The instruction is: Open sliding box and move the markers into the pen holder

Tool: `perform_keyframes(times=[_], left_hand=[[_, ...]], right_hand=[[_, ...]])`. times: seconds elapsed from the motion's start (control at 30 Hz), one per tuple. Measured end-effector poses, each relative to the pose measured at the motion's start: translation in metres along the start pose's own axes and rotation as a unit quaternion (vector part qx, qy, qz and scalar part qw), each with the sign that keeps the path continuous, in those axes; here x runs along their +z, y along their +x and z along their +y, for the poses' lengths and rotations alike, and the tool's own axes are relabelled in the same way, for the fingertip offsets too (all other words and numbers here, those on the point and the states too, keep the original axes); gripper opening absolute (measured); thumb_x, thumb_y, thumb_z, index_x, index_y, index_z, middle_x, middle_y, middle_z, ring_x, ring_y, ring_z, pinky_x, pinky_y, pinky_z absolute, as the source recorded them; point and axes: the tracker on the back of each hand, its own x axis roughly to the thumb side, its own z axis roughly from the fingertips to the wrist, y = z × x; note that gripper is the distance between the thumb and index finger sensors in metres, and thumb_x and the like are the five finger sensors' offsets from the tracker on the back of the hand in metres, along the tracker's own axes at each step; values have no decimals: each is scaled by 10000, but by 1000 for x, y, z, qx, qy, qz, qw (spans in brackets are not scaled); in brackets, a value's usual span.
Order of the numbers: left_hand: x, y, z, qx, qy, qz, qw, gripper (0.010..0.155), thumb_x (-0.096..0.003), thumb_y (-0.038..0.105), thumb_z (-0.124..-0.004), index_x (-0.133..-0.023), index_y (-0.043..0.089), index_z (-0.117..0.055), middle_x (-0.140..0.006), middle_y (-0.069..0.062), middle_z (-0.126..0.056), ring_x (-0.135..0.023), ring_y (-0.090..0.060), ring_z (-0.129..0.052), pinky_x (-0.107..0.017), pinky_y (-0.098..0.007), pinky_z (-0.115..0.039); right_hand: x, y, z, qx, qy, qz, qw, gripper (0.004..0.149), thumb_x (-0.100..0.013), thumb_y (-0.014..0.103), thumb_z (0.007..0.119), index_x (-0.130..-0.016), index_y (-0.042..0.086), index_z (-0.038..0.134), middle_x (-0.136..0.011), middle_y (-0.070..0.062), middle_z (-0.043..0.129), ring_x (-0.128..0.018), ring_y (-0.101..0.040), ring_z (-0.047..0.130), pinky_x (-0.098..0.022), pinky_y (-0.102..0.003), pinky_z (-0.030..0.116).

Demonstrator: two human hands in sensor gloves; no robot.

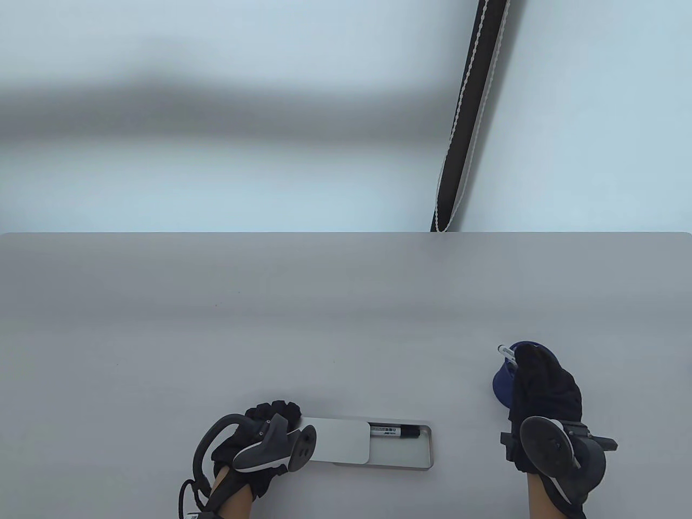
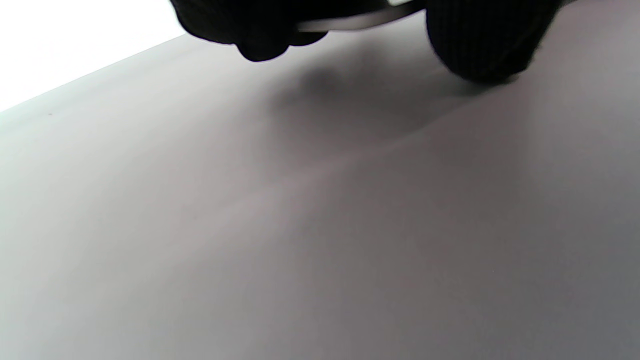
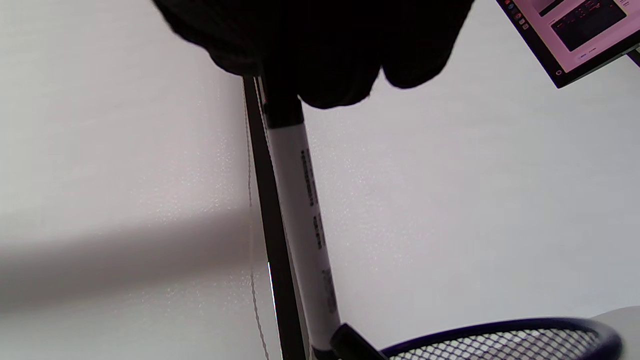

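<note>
The sliding box point(image 1: 403, 465) lay flat on the table point(image 1: 324, 324) near its front edge, its lid point(image 1: 340, 440) pushed toward 9 o'clock so that the end toward 3 o'clock stood open. In that open end one marker point(image 1: 393, 431) lay lengthwise against the far wall, white barrel with a black cap; the rest of the uncovered tray showed only its pale floor. The left hand point(image 1: 259, 438) rested at the 9 o'clock end of the box, fingers point(image 2: 480, 40) curled over the edge of the lid and gripping it. Well apart, toward 3 o'clock, stood the blue mesh pen holder point(image 1: 504, 381). The right hand point(image 1: 543, 400) hovered over it, fingers point(image 3: 320, 55) closed round the capped end of a second marker point(image 3: 305, 210), which hung with its lower end at the holder's rim. A laptop screen point(image 3: 575, 30) showed in the corner of the right wrist view.
</note>
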Motion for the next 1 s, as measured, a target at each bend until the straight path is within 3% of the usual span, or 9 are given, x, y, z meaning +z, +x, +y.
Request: perform_keyframes(times=[0.63,1.0], left_hand=[[0,0,0,0,0,0,1000,830,-404,659,-670,-1085,302,-358,-1176,22,-513,-1059,-217,-660,-807,-363,-662],[0,0,0,0,0,0,1000,828,-405,658,-669,-1085,302,-356,-1177,22,-512,-1058,-219,-660,-808,-363,-661]], right_hand=[[-1,-11,0,15,-3,23,1000,396,-425,273,751,-821,266,734,-821,-42,783,-642,-190,891,-548,-394,764],[3,-18,12,18,29,43,999,397,-423,274,753,-820,267,737,-820,-44,789,-640,-193,894,-547,-395,766]])
